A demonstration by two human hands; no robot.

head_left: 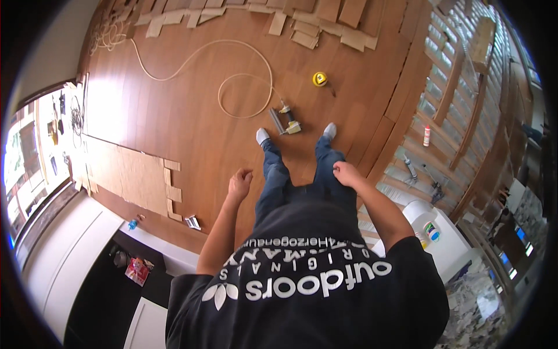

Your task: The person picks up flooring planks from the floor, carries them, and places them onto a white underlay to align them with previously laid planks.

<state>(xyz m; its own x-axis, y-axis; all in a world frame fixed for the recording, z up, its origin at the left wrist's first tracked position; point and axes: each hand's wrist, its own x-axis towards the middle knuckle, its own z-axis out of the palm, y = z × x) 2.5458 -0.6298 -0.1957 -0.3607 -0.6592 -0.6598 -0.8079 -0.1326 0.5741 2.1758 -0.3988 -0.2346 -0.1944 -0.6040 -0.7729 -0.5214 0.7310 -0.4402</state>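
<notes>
My left hand (240, 182) hangs in the air beside my left leg, its fingers loosely curled with nothing visible in them. By my right thigh is my right hand (347, 173), fingers bent in and close to the jeans; no object shows in it. On the wood floor in front of my feet lies a nail gun (288, 121), joined to a pale air hose (270, 70) that loops away to the far left. Beyond my right foot sits a round yellow tape measure (319, 79). Both hands are apart from these things.
Loose floorboards (343, 11) lie in rows at the far side. To the right, open joists (459, 104) border the laid floor (192, 116), with a red-and-white tube (426, 136) and a caulking gun (410, 167) there. Flat cardboard (128, 174) lies left; a white cabinet (64, 256) stands near left.
</notes>
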